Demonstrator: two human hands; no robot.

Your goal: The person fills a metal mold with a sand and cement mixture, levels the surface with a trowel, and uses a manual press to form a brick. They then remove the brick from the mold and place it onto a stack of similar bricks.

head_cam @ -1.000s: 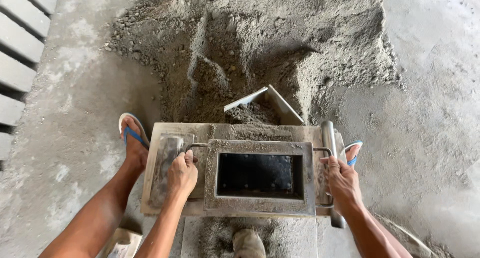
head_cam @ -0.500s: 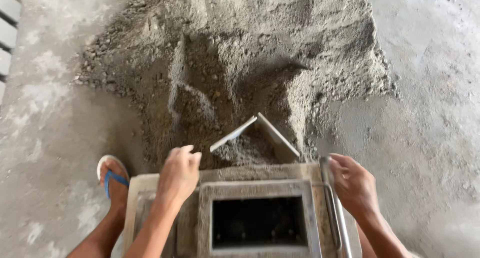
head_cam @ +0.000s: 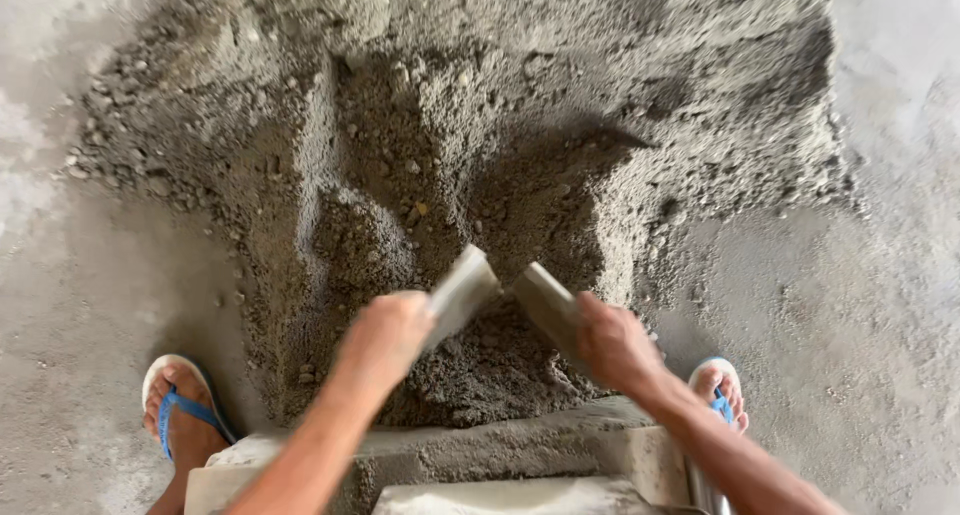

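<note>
Seen from above, our left hand (head_cam: 385, 335) and right hand (head_cam: 612, 347) each grip a flat scraper board (head_cam: 462, 293), angled together in the damp mortar pile (head_cam: 470, 175), ready to rake mix toward the block mould (head_cam: 520, 465).

Left hand (head_cam: 385, 337) and right hand (head_cam: 612, 345) clenched, forearms extended forward, converging.

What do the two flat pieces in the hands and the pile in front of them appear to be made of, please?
Flat pieces: rigid grey slats, likely wood or metal, mortar-coated; blurred.
Pile: damp-looking sand-cement mix, grainy grey-brown with small stones.
</note>
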